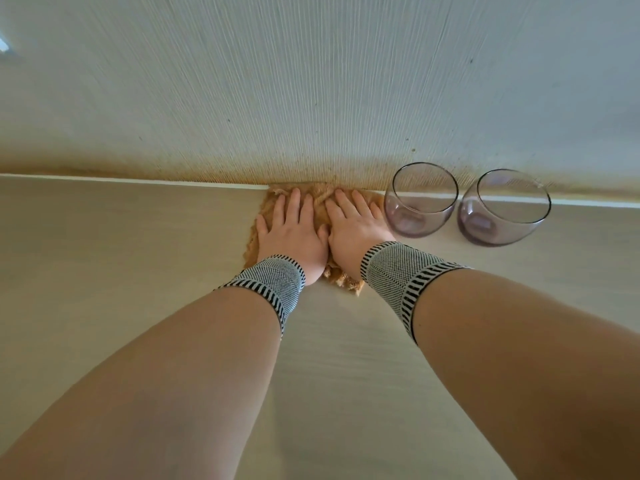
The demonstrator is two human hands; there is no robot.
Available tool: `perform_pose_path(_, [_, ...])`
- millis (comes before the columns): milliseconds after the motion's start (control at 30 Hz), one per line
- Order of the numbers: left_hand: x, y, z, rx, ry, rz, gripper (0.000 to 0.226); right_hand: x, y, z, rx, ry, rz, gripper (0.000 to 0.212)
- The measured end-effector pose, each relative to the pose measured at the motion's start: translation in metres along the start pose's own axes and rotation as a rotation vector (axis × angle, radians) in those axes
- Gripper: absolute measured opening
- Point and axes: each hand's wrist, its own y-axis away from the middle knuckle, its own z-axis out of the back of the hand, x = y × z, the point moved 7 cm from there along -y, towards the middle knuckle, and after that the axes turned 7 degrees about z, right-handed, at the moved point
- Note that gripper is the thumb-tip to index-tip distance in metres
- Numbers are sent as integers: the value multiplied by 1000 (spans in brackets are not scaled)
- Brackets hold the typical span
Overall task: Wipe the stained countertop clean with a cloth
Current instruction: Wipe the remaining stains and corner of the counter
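You have both palms flat on the orange cloth [320, 209], left hand [294, 233] and right hand [353, 226] side by side with fingers straight and spread, gripping nothing, which in my judgement spreads your weight for a firm scrub. The cloth lies on the countertop [121, 258] hard against the wall [311, 98], just left of the two glasses [420, 199].
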Motion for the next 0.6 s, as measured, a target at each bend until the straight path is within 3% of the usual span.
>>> perform_pose_path(600, [4, 136, -29, 131, 22, -38, 63, 25, 134, -38, 64, 48, -8, 60])
